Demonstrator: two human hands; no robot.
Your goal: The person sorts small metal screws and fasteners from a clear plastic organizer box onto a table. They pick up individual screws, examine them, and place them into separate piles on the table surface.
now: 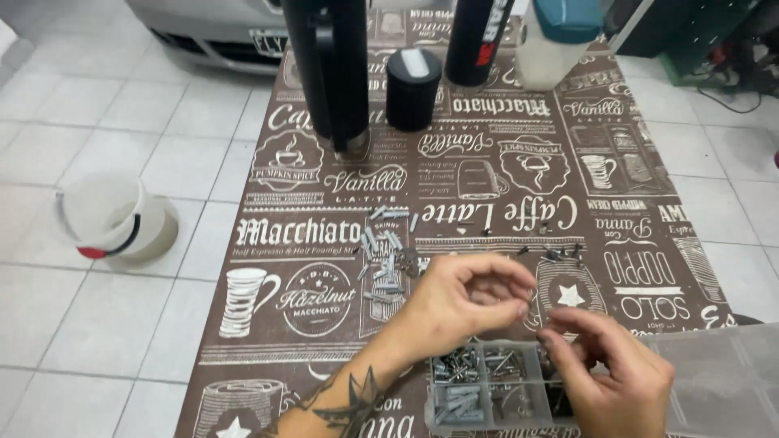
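The person's left hand and right hand meet just above a small clear parts box at the near edge of the desk. The box has little rooms, so each kind of screw and plug stays apart from the others. The fingers of the left hand curl in and the grip looks narrow, as if it pinches something tiny, but the thing itself is too small to see. The right hand's fingertips are close together too; whether they hold a piece cannot be told. A loose pile of grey screws and plugs lies on the brown printed cloth, near the left hand, spread flat so each piece is easy to pick. The clear lid lies open to the right. Tall black tubes and a short black can stand upright at the far end, away from the hands. A white bucket sits on the tiled floor.
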